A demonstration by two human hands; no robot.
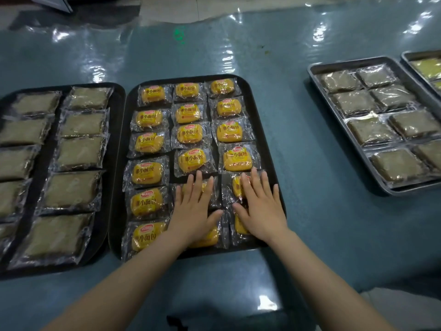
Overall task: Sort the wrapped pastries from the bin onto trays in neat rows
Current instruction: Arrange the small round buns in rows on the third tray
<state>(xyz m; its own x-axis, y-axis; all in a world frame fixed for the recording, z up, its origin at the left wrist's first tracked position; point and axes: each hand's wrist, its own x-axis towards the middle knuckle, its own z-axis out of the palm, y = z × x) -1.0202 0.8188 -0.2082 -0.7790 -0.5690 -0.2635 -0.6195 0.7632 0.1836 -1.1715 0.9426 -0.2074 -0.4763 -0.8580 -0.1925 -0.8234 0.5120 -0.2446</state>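
A black tray (267,130) in the middle of the table holds several yellow wrapped pastries (188,113) in three rows. My left hand (193,209) lies flat, fingers spread, on the pastries near the front of the middle row. My right hand (260,209) lies flat beside it on the front pastries of the right row, partly hiding one (236,187). Neither hand grips anything. No bin is in view.
A second black tray (117,139) at the left carries brown wrapped pastries (80,151) in two rows. A metal tray (317,80) at the right holds more brown ones, with another metal tray (405,56) behind it. Shiny plastic sheeting covers the blue table (310,235).
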